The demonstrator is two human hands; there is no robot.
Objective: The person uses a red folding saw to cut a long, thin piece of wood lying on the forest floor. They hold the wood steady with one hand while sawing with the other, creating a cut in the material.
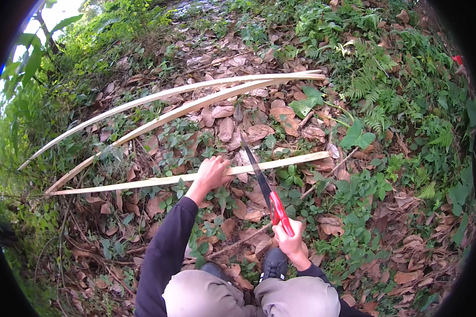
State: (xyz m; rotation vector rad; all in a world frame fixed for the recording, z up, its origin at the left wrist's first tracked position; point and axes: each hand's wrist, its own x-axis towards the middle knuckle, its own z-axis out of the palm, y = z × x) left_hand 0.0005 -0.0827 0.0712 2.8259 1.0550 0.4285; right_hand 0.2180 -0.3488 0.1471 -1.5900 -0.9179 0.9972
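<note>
A long pale wooden strip (143, 183) lies across the ground in front of me. My left hand (212, 173) grips it right of its middle, fingers curled over the far edge. In my right hand (289, 240) is a hand saw (263, 182) with a red handle and a dark, tapering blade. The blade points away from me and crosses over the strip, a short way right of my left hand. Whether its teeth touch the wood I cannot tell.
Two more long pale wooden strips (195, 105) lie beyond, their right ends together. Brown dry leaves (225, 128) and low green plants (365, 190) cover the ground. Thin twigs (238, 242) lie near my shoes (273, 264). Ferns (373, 100) grow at the right.
</note>
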